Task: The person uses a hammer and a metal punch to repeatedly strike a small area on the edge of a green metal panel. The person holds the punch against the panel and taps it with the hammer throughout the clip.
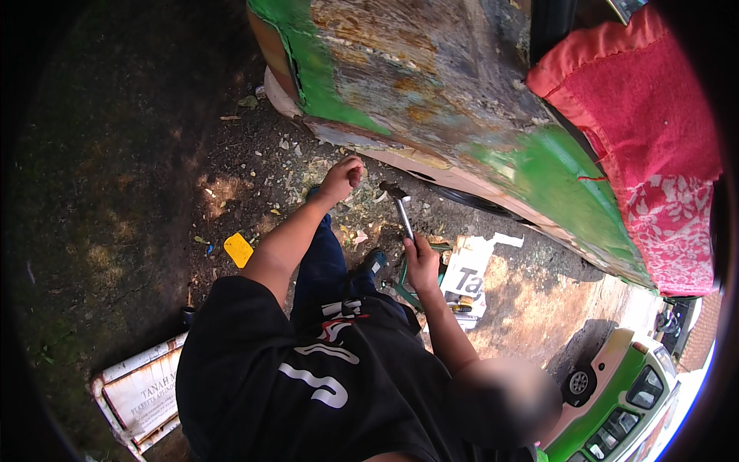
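My right hand point(423, 266) grips the handle of a claw hammer point(403, 214), its metal head up and away from me, a little short of the vehicle body. My left hand point(341, 180) is closed beside the lower edge of the vehicle's body panel point(431, 85); what it holds, if anything, is hidden by the fingers. That panel is green at its ends, with a large patch worn down to brown and grey. Hammer head and left hand are apart.
Red patterned cloth point(639, 131) drapes over the vehicle at the right. On the ground lie a yellow piece point(239, 250), white printed sheets point(468, 266) and scattered chips. A white sign board point(146, 393) stands lower left; a green and cream van point(616, 393) is lower right.
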The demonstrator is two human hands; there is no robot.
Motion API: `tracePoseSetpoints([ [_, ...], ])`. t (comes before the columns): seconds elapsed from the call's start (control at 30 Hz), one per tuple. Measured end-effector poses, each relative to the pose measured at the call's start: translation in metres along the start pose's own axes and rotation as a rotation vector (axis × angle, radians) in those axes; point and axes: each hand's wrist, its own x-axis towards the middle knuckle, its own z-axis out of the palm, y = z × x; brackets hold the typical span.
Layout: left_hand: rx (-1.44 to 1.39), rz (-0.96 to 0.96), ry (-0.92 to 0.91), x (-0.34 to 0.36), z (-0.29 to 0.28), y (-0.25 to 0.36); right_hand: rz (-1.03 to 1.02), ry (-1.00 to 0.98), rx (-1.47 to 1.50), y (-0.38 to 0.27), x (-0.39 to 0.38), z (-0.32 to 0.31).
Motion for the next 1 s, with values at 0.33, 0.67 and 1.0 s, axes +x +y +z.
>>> tracePoseSetpoints([
  [0.33,-0.016,0.005,0.026,0.014,0.002,0.008,-0.319,0.054,-0.045,-0.012,0.014,0.024],
  [0.67,0.017,-0.044,-0.040,-0.008,-0.001,-0.013,-0.039,0.081,-0.007,0.004,0.018,0.012],
  [1.0,-0.013,-0.082,-0.083,-0.005,0.002,0.004,0.001,0.052,0.042,0.006,0.010,0.009],
])
